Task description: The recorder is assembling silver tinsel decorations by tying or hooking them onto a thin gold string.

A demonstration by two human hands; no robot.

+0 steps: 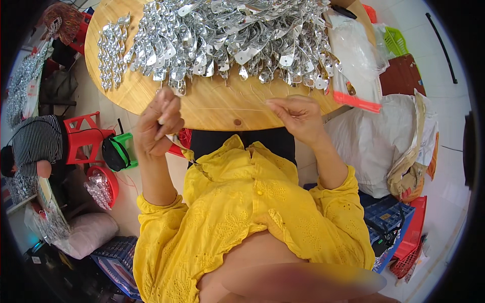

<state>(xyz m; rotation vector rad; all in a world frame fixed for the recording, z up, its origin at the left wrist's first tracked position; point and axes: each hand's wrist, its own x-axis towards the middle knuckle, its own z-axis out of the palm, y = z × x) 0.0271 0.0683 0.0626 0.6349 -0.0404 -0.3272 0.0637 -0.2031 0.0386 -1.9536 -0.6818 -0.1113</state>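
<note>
Silver twisted strips (232, 45) heaped on our round pale-wood bench (212, 113) | over its near edge, our left hand (160, 121) holds one dangling shiny strip (185, 151); our right hand (298, 115) pinches narrow, on what we cannot tell | swinging, that strip could snag our yellow embroidered blouse (283, 202)

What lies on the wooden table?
A heap of twisted silver strips, a smaller bunch left of it, clear plastic at the right edge; whatever the heap covers is hidden.
</note>
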